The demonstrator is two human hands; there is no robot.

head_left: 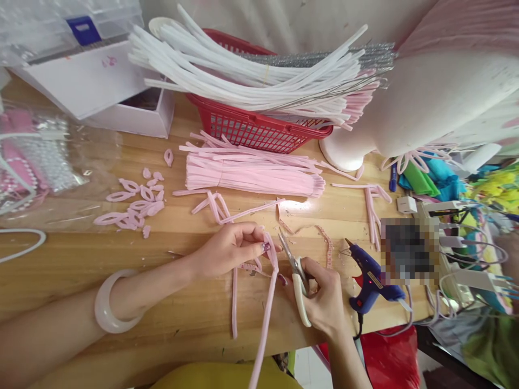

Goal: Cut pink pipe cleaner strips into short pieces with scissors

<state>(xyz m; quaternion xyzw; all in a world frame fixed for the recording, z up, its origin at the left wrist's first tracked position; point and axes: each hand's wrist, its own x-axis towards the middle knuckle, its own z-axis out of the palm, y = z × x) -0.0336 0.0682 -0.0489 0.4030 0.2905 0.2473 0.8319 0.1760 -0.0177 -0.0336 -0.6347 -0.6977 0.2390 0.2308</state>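
Note:
My left hand pinches a pink pipe cleaner near its bent, looped upper end; the long tail hangs toward the table's front edge. In my right hand is a pair of scissors with pale handles, its blades pointing up and left beside the loop. A right fingertip with a dark nail sits close to the pipe cleaner; whether it touches is unclear. Another pink strip lies below my left hand. A tape measure curls on the table behind the scissors, partly hidden by my hands.
A bundle of pink pipe cleaners lies before a red basket heaped with white ones. Small pink loops are piled left. At right are a blue glue gun, cables and a power strip. A white mannequin head stands behind.

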